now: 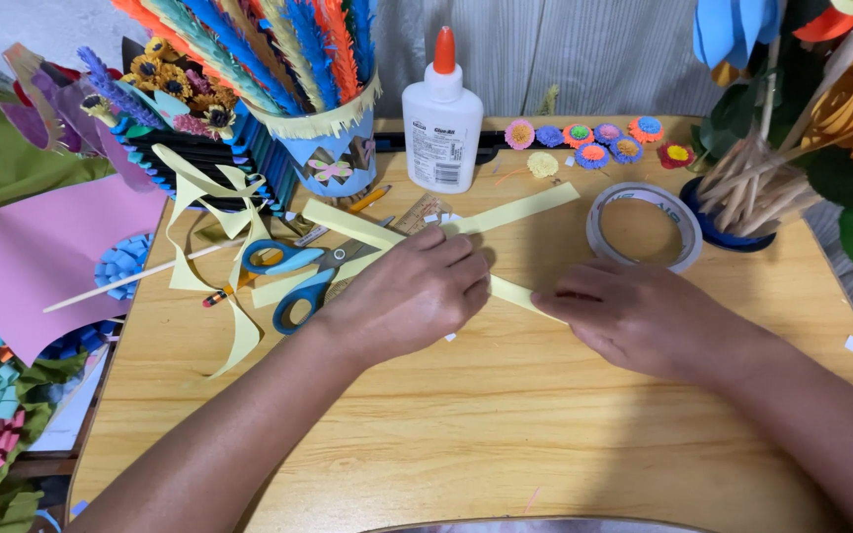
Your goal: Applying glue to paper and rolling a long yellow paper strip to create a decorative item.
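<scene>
- On the wooden table [505, 434], both hands lie palm-down on pale yellow paper strips [515, 210] that cross one another near the middle.
- Left hand [409, 293] is pressed flat where the strips cross, fingers together and curled slightly; it pins the paper and does not pinch it.
- Right hand [634, 316] lies flat on the lower end of one strip, fingers together, with its fingertips [557, 299] on the strip's edge.
- Likely slip: the thin strips could skew or crease if either palm shifts sideways, since only flat pressure holds them.
- Another risk, as I judge it: the left wrist is just beside the blue-handled scissors [300, 276], so a drag that way could knock them or catch the curled yellow offcuts [211, 212].
- Beyond the hands stands a white glue bottle with an orange cap [442, 123], near the far strip end; a nudge could tip it.
- A roll of clear tape [644, 225] lies near the right hand, between it and a blue cup of wooden sticks [742, 188].
- Small paper flowers [594, 143] sit along the far edge, well apart from the hands.
- A pink paper sheet [32, 257] and a thin wooden skewer [140, 276] crowd the left side.
</scene>
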